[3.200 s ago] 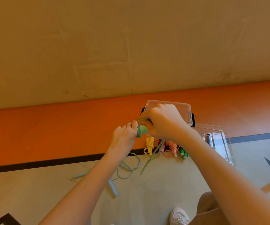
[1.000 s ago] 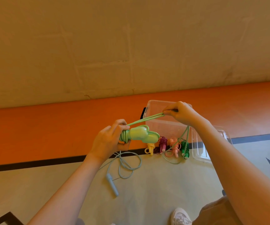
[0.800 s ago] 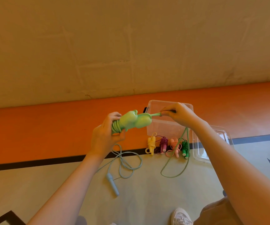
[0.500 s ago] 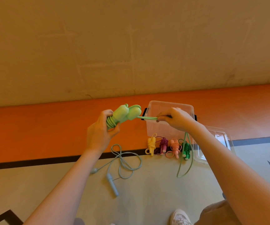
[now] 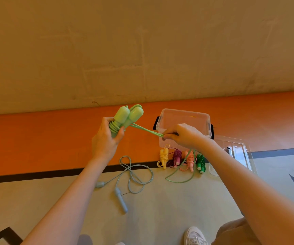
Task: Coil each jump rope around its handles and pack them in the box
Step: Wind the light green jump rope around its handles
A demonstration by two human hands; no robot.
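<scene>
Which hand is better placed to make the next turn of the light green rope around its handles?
Right. The right hand already pinches the taut rope beside the handles, with slack hanging below it. The left hand is occupied gripping the coiled handles.

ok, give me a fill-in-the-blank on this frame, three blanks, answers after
The left hand grips the light green jump rope handles, and the right hand pinches its ____.
____ coiled ropes lie before the clear plastic box.
The grey-blue jump rope lies ____ on the floor.

Missing: cord; four; uncoiled
</scene>
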